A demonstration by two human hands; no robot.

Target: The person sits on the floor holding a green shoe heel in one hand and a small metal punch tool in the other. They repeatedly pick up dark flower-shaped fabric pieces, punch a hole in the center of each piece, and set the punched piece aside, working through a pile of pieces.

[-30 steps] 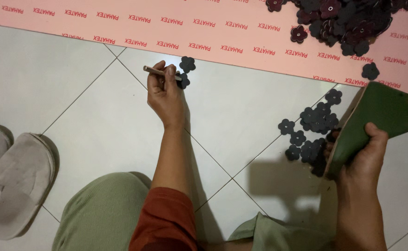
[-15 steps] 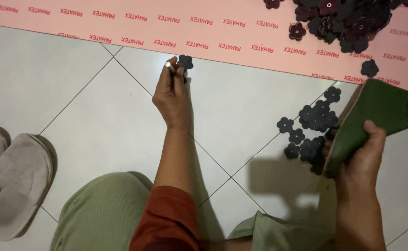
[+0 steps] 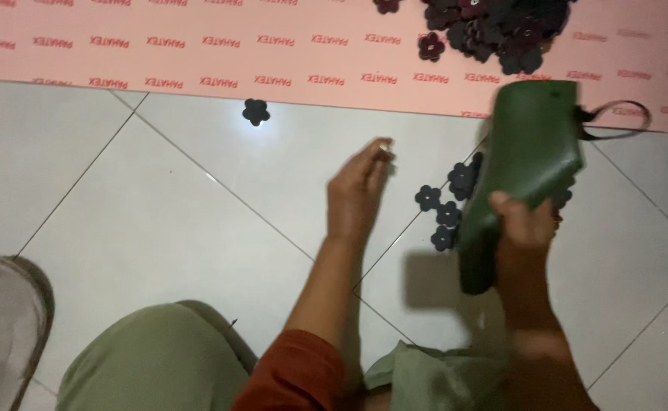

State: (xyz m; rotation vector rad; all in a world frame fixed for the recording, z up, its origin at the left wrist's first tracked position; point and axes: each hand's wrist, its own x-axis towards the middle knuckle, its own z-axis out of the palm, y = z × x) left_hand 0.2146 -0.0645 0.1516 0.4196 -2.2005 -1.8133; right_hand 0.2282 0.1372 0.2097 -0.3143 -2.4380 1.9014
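Fingers [image 3: 528,221] of the right hand [image 3: 528,251] wrap the lower edge of a green pouch [image 3: 528,160], clamping it off the floor [image 3: 159,228], likely to keep it clear of the flowers [image 3: 444,209] beneath. Pouch's long axis runs from 7 to 1 o'clock, strap [image 3: 615,122] end toward 1. Left hand [image 3: 357,198] hovers at 9 o'clock of the pouch, fingertips [image 3: 383,148] pinched narrow; held object too blurred to tell. Single flower [image 3: 255,112] lies at 11 o'clock, by the pink sheet [image 3: 197,46]. Slipper [image 3: 3,327] at far left.
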